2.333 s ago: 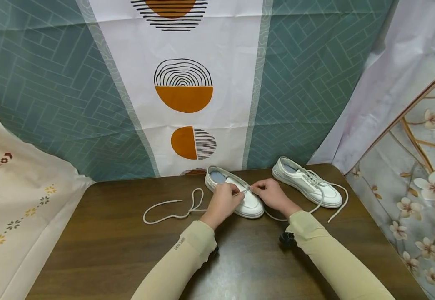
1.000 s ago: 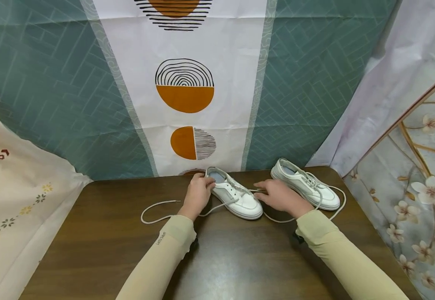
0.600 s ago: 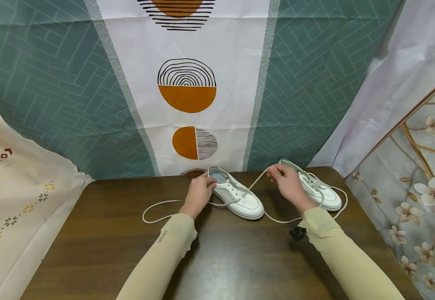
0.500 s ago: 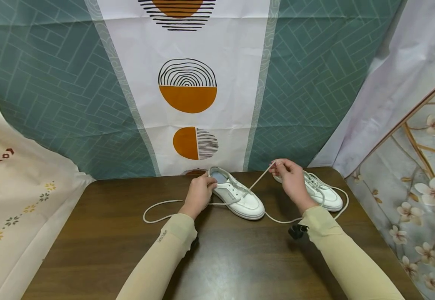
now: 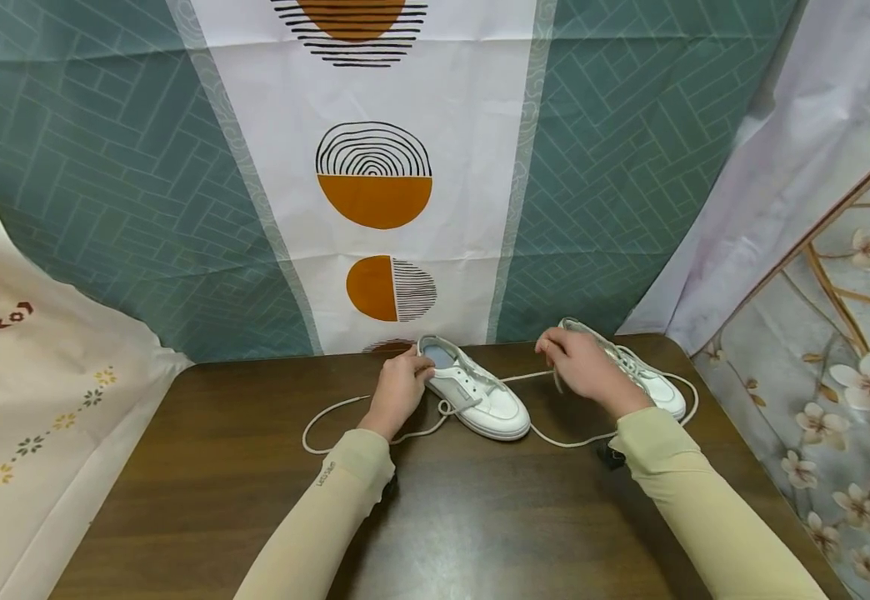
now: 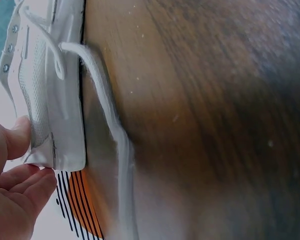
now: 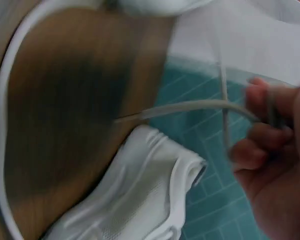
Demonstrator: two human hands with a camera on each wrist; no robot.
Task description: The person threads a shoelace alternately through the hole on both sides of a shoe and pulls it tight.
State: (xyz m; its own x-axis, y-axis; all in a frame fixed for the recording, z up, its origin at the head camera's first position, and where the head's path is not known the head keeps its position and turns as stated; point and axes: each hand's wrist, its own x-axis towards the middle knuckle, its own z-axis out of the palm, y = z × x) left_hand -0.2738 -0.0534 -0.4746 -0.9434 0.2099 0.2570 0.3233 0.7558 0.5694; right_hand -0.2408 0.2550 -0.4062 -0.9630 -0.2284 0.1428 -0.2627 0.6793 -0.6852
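Observation:
A white sneaker point(image 5: 491, 414) lies on the brown table, toe toward me and to the right. My left hand point(image 5: 396, 390) grips it at the heel; in the left wrist view the thumb rests on its side and the fingers curl at the heel's end. My right hand point(image 5: 583, 363) holds a white shoelace point(image 5: 528, 377) that runs from this sneaker; in the right wrist view the lace point(image 7: 190, 105) passes between curled fingers and its tip hangs free. Another lace end point(image 6: 107, 107) trails from the sneaker's near side past my left wrist.
A second white sneaker point(image 5: 663, 393), laced, stands right of my right hand, partly hidden by it. One of its laces point(image 5: 696, 400) loops at the table's right side. A patterned cloth point(image 5: 375, 92) hangs behind the table point(image 5: 202, 492).
My left hand has gone from the laces to the heel. My right hand has drawn a lace rightward and up, then lowered a little; the lace now hangs lower. The left lace has shifted and coiled.

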